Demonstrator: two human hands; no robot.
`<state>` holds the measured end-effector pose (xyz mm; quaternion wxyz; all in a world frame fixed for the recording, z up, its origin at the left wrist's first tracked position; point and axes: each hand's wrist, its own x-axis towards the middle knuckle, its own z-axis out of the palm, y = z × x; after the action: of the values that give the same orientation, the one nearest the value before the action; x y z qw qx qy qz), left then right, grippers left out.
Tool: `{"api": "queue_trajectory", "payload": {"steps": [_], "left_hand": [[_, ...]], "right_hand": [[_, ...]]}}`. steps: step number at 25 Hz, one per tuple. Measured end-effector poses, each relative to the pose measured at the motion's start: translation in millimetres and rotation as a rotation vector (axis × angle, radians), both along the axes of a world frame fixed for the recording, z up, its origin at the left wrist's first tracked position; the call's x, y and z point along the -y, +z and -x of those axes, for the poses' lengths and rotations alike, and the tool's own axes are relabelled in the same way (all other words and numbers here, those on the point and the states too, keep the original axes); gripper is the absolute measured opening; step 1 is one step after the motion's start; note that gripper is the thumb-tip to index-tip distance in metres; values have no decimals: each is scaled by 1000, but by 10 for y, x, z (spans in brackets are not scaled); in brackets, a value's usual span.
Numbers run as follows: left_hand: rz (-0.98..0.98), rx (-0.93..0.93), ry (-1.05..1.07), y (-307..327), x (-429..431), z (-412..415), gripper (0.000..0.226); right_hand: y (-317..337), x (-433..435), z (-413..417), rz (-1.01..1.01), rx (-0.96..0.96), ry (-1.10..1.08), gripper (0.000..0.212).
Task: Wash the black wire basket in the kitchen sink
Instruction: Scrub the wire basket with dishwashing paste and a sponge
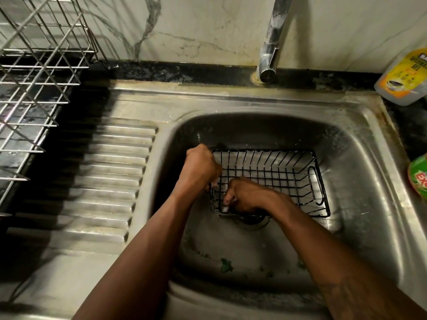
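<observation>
The black rectangular wire basket [275, 173] sits upright in the steel sink [231, 100] basin, over the drain, its grid wet. The left hand [201, 167] clenches the basket's left rim. The right hand [245, 196] curls inside the near left corner over something small and pale; I cannot tell what it grips. A chrome tap [271, 42] stands at the far side.

We see basket [272, 179] in sink [351, 153], partly over drain [251, 220], tap [272, 42] behind sink, rack [34, 77] far left, bottle [404, 77] behind at right.
</observation>
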<state>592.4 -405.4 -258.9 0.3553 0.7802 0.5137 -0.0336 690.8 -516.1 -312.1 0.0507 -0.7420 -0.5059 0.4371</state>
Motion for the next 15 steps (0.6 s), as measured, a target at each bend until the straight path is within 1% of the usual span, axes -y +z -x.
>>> {"api": "queue_trajectory", "payload": {"steps": [1,2,3,5,6,7,8,9,10,11,12,13,14,15], "left_hand": [[6,6,-20,-31,-19,1,12],[13,3,-18,-17,-11,2,12],[7,10,-20,-29,-18,11,12],[-20,5,-43,-64,-26,15,11],[-25,-5,-53,-62,-19,19,11],[-38,-14,-63,-73,-21,8,11],[-52,-22,-71,-73,-26,2,11],[-58,-36,-72,-83,-31,-16,12],[-59,-59,-67,-90,-40,-31,12],[-50,-84,-63,-104,-47,-45,12],[-48,-101,-65,-111,-40,-53,13],[-49,-108,-64,-123,-43,-57,13],[-49,-100,-53,-120,-41,-56,12],[-54,-99,-51,-128,-46,-58,11]], "right_hand": [[-4,20,7,9,-13,16,20],[-6,15,-8,-37,5,-15,18],[-4,8,-42,-142,24,-72,16],[-92,-49,-156,-355,131,-222,23],[-128,-69,-180,-430,218,-256,28],[-158,-89,-186,-463,292,-259,30],[-156,-102,-191,-458,316,-251,27],[-158,-93,-211,-414,254,-241,21],[-127,-66,-234,-332,147,-215,16],[-113,-14,-257,-212,39,-163,15],[-82,47,-262,-75,-29,-71,18],[-88,101,-277,29,-46,18,21],[-92,127,-285,61,-31,72,23],[-109,132,-298,23,-7,68,22]]}}
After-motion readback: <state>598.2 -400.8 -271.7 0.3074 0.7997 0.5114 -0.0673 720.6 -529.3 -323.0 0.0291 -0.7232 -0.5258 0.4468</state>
